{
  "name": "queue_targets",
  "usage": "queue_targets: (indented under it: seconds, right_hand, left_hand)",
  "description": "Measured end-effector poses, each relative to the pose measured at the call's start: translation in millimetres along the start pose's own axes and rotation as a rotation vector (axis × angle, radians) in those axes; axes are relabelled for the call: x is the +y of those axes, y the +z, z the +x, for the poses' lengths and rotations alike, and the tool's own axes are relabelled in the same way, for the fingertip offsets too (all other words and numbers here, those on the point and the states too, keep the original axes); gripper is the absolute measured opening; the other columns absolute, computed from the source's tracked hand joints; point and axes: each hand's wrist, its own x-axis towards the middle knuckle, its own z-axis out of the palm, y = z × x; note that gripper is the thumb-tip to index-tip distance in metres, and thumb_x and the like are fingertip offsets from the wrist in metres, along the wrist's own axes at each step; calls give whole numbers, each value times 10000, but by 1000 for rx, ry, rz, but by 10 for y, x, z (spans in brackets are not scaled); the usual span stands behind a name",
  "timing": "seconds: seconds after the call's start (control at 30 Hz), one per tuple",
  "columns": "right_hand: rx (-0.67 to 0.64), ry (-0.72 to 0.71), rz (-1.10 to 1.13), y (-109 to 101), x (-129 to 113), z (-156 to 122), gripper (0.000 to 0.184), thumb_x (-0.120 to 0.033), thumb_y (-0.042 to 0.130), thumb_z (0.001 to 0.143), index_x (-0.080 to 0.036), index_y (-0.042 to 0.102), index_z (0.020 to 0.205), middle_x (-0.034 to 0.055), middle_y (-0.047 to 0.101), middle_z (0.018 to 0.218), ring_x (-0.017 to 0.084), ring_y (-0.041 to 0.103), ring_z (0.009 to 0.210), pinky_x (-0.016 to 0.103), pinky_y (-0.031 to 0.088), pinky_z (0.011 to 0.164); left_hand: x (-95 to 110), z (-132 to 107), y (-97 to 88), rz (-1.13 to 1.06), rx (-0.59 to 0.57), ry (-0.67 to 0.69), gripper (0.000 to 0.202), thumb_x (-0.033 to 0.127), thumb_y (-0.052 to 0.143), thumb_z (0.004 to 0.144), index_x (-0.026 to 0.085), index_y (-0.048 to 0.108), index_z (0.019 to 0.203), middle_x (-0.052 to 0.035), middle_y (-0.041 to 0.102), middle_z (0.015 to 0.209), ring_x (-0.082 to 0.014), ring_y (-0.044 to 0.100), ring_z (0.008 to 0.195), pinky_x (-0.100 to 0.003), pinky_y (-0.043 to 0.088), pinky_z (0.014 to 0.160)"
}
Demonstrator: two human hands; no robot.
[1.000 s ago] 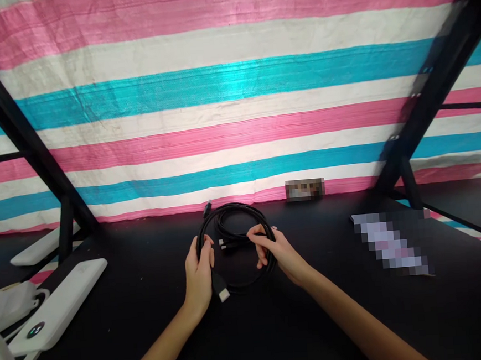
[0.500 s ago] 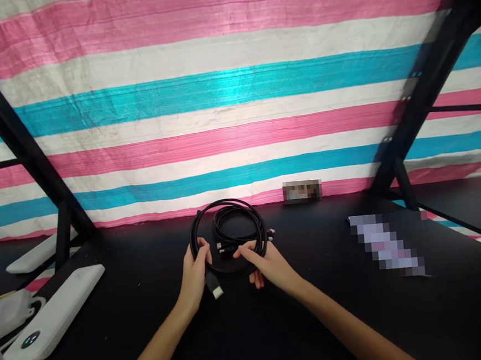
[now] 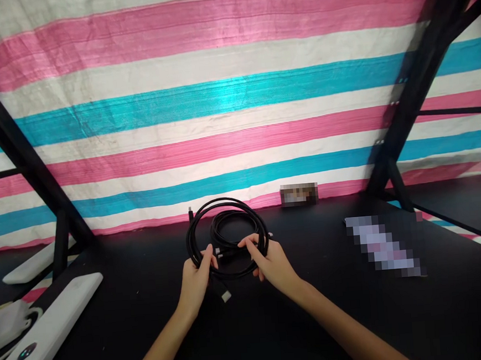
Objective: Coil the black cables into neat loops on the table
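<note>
A black cable (image 3: 224, 202) wound into a round coil is held up between my two hands. On its left side my left hand (image 3: 198, 272) is closed, thumb pressed over the loops. My right hand (image 3: 269, 258) pinches the coil's right side, its fingers curled behind. One metal-tipped plug (image 3: 226, 296) of the cable hangs below my left hand. Another plug end (image 3: 190, 215) points up at the coil's upper left. Behind, seen through the loops, a second coiled black cable (image 3: 230, 214) with light-tipped connectors (image 3: 218, 252) lies on the black table (image 3: 252, 334).
At the left lies a long white device (image 3: 58, 322) with a dark round display, beside a white plug-like block (image 3: 6, 323) and cord. A blurred-out flat item (image 3: 383, 246) is at the right, a blurred box (image 3: 299, 195) at the back. Black frame posts (image 3: 404, 95) stand before a striped sheet (image 3: 217, 93).
My hands have shifted the coil slightly. A plug end now sticks up at its upper left, and the hanging plug sits a little farther right. The camera view has moved slightly.
</note>
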Motion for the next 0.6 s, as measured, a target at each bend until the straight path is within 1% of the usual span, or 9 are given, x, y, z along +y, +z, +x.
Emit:
queue_targets:
  seconds: [0.07,0.17,0.23,0.27,0.33,0.37,0.43,0.5,0.6]
  right_hand:
    - [13,-26,-48,-15,-8,-1,329,-430,428,849,-161,615,875,-61,444,477,92,538,341,132,315,291]
    - [21,-59,-82,-33,7,13,316,-415,430,855,-170,628,883,-61,444,469,102,554,358,152,373,331]
    - [24,-71,-86,-38,32,28,318,-418,435,856,-171,634,890,-58,455,466,101,547,357,172,417,365]
    - [22,-74,-89,-39,47,34,321,-421,438,856,-171,637,893,-59,455,458,100,540,354,181,433,380]
    - [14,-84,-101,-39,72,43,327,-428,442,856,-173,643,897,-63,444,434,100,530,350,194,457,409]
    - [9,-91,-110,-38,81,45,328,-431,445,855,-175,645,897,-63,444,430,99,528,351,198,464,419]
    - [2,-99,-121,-34,93,45,327,-439,452,851,-178,646,891,-54,473,457,95,527,354,201,470,425]
    - [-2,-91,-118,-30,94,39,328,-446,461,843,-178,646,886,-41,512,500,92,527,352,199,464,409]
    - [-14,-72,-115,-25,79,26,331,-447,466,838,-174,649,883,-29,542,516,98,530,348,198,452,389]
  left_hand:
    - [8,-1,-4,48,17,36,478,552,465,800,150,500,543,54,325,457,-57,294,394,-193,215,404]
    - [27,-4,-8,132,47,88,456,532,471,804,154,551,561,48,343,448,-77,334,416,-210,269,448]
    - [35,-1,-12,180,76,125,413,505,485,803,159,600,608,35,408,471,-99,396,458,-222,317,497]
    - [36,2,-16,191,88,148,381,485,495,802,162,624,648,22,468,512,-115,447,505,-229,347,535]
    - [31,12,-25,192,106,198,311,442,513,796,167,651,748,-11,585,659,-151,536,646,-244,392,632]
    - [24,17,-30,189,113,213,286,423,521,791,169,653,799,-23,612,724,-165,555,701,-252,402,663]
    - [4,25,-40,190,120,210,279,397,528,778,170,641,893,-26,617,755,-168,559,695,-259,409,647]
    - [-17,30,-50,195,121,182,290,372,522,768,170,626,947,-13,595,712,-151,531,609,-252,396,575]
    - [-30,28,-62,187,119,154,273,314,510,747,170,620,951,-1,573,684,-130,498,544,-237,374,515]
